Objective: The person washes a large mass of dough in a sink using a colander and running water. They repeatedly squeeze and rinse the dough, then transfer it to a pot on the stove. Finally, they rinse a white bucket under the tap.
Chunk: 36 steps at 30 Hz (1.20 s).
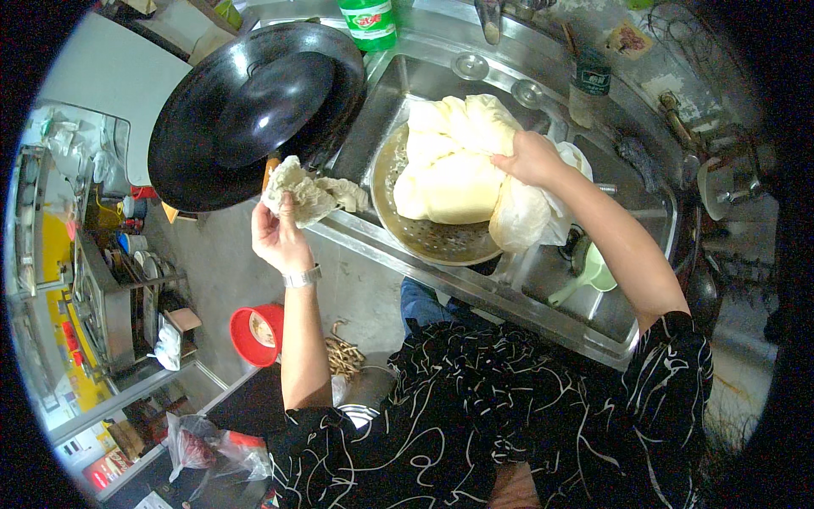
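Note:
My left hand point(280, 238) pinches a crumpled off-white cloth point(302, 194) between thumb and fingers, beside the wok and over the sink's front edge. A loose end of that cloth trails to the right. My right hand point(531, 159) grips the gathered right side of a bulging pale yellow cloth bundle point(455, 181). Whitish folds of fabric hang below and behind that wrist. Beneath the bundle is a perforated metal colander point(435, 245), set over the left basin of a stainless steel double sink point(381, 95). What the bundle contains is hidden.
A large black wok point(267, 108) stands left of the sink. Behind are a green plastic bottle point(370, 25) and a dark-labelled jar point(591, 79). The right basin holds a pale green plastic scoop point(594, 270). A red bucket point(257, 334) is on the left.

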Each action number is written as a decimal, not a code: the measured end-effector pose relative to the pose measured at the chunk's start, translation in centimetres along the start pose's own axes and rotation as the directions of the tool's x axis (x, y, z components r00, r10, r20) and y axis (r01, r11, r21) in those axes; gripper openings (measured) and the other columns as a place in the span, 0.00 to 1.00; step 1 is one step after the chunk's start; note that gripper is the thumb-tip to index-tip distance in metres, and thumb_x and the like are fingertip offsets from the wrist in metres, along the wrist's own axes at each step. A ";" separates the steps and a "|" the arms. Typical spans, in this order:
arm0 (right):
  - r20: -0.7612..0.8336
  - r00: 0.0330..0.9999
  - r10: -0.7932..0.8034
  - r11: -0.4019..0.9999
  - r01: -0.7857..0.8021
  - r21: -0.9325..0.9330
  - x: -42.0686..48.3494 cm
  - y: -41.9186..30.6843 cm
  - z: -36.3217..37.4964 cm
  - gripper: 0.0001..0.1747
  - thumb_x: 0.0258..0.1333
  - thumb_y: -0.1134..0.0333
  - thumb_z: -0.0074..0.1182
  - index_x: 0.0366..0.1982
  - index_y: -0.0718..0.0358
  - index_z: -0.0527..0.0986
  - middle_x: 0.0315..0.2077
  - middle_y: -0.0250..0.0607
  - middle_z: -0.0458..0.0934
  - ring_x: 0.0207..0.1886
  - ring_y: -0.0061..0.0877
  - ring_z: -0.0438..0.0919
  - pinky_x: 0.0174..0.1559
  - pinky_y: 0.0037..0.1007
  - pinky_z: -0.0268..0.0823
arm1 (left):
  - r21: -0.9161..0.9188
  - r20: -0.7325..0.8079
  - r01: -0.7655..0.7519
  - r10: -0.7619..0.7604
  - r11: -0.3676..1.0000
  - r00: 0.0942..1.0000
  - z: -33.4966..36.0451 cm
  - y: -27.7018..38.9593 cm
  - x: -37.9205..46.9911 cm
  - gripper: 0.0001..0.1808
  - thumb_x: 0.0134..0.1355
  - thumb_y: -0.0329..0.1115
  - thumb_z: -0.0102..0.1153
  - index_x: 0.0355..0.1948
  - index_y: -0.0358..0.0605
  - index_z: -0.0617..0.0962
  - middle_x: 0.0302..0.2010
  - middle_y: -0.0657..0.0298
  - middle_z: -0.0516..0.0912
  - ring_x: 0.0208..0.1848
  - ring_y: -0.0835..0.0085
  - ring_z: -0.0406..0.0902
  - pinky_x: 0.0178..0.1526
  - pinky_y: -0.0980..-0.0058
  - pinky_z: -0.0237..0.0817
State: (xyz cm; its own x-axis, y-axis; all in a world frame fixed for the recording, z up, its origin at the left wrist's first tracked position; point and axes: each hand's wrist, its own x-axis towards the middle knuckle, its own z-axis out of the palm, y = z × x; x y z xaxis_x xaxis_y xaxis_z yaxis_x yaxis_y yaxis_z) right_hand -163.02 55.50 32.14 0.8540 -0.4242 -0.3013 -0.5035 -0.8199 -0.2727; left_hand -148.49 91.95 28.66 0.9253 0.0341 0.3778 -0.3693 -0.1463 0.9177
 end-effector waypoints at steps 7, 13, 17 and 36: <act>-0.006 1.000 0.021 0.999 -0.021 0.039 0.4 0.2 0.6 0.30 0.46 0.46 0.62 0.25 0.73 0.80 0.28 0.62 0.81 0.34 0.50 0.81 0.41 0.44 0.73 | -0.060 -0.114 -0.088 0.081 0.994 0.990 -2.7 1.4 -0.8 0.08 0.67 0.27 0.56 0.44 0.37 0.74 0.42 0.61 0.81 0.41 0.78 0.76 0.47 0.76 0.70; -0.044 0.999 -0.012 0.998 0.014 0.056 1.0 0.8 1.7 0.31 0.44 0.46 0.63 0.25 0.74 0.80 0.29 0.62 0.81 0.35 0.50 0.81 0.41 0.44 0.73 | -0.046 -0.137 -0.030 0.024 0.998 0.990 -4.0 2.6 -0.4 0.08 0.69 0.32 0.54 0.43 0.39 0.72 0.41 0.63 0.79 0.41 0.78 0.75 0.46 0.77 0.68; -0.047 0.999 0.014 0.998 -0.011 0.057 1.0 0.9 2.0 0.31 0.44 0.47 0.64 0.26 0.74 0.80 0.29 0.62 0.80 0.35 0.51 0.81 0.41 0.44 0.73 | 0.712 0.351 -0.043 -0.303 0.701 0.886 -2.1 -0.1 -2.7 0.23 0.55 0.49 0.67 0.45 0.46 0.76 0.31 0.50 0.83 0.32 0.54 0.82 0.37 0.61 0.73; -0.010 0.997 0.076 0.994 -0.075 0.075 1.5 1.8 3.0 0.24 0.47 0.55 0.65 0.37 0.70 0.80 0.30 0.57 0.82 0.34 0.43 0.83 0.39 0.38 0.73 | 0.675 0.655 -0.454 -0.188 0.582 0.732 -0.7 -9.2 -2.9 0.27 0.52 0.25 0.56 0.55 0.57 0.79 0.63 0.64 0.73 0.64 0.53 0.67 0.56 0.59 0.67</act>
State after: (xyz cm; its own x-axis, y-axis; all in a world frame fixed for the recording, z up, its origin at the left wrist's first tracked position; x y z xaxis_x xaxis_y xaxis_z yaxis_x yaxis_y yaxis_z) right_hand -163.03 54.56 28.51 0.8144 -0.4892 -0.3121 -0.5747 -0.7542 -0.3175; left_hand -147.84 93.87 19.25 0.8036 -0.5948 0.0237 -0.5764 -0.7676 0.2802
